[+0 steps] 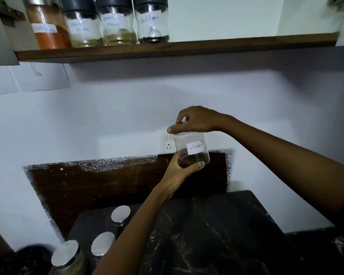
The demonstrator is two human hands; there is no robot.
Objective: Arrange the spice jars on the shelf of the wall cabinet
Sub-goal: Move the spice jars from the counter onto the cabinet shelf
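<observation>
Both forearms are bare, with no sleeve, watch or bracelet on the stretch from wrist toward elbow. The left hand (180, 171) carries green polish on its thumbnail, at the end of the thumb on the near side of the grip. The right hand (195, 120) wears no ring on the fingers that show; its nails cannot be made out.

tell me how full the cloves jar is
Nearly empty. The cloves jar shows only a shallow dark layer at its base, clear glass above; the left hand covers part of that layer.
</observation>
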